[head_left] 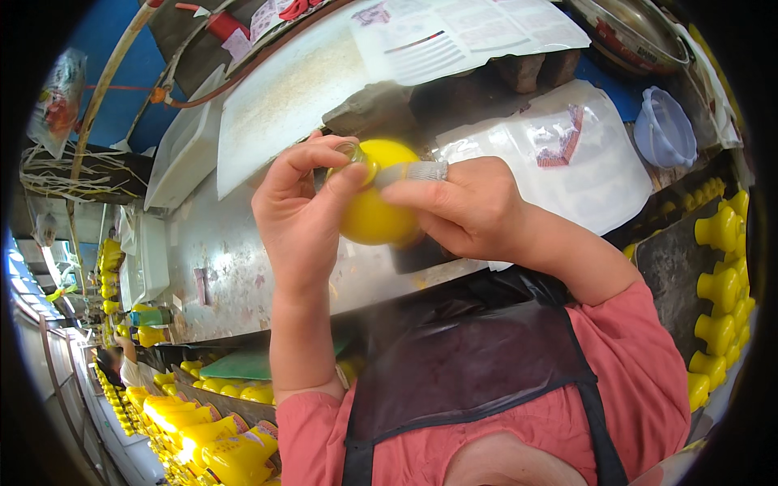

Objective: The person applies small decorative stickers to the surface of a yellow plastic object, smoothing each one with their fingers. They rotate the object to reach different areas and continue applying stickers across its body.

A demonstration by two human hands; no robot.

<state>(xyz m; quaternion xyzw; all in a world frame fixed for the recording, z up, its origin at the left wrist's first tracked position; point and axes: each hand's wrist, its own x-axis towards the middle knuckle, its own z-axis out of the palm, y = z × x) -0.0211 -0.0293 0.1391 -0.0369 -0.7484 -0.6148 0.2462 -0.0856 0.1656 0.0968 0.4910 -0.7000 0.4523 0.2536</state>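
Note:
A glossy, round yellow bottle (375,217) is held tilted over the metal-topped table, its clear, glassy mouth (350,151) toward my left hand. Thumb and fingers of my left hand (304,194) are closed around the neck by that mouth. My right hand (470,202) is curled against the bottle's upper right side. Its index finger wears a grey fabric cover (409,172) with a knitted band, and the tip presses near the neck. The right thumb lies just below that finger, while the other fingers fold under and are partly hidden.
White printed sheets (486,36) lie at the back, and a plastic-covered sheet (567,154) sits right of my hands. A pale blue bucket (664,128) stands far right. Yellow bottles crowd the lower left (235,445) and right edge (717,287). Another person (130,364) is far left.

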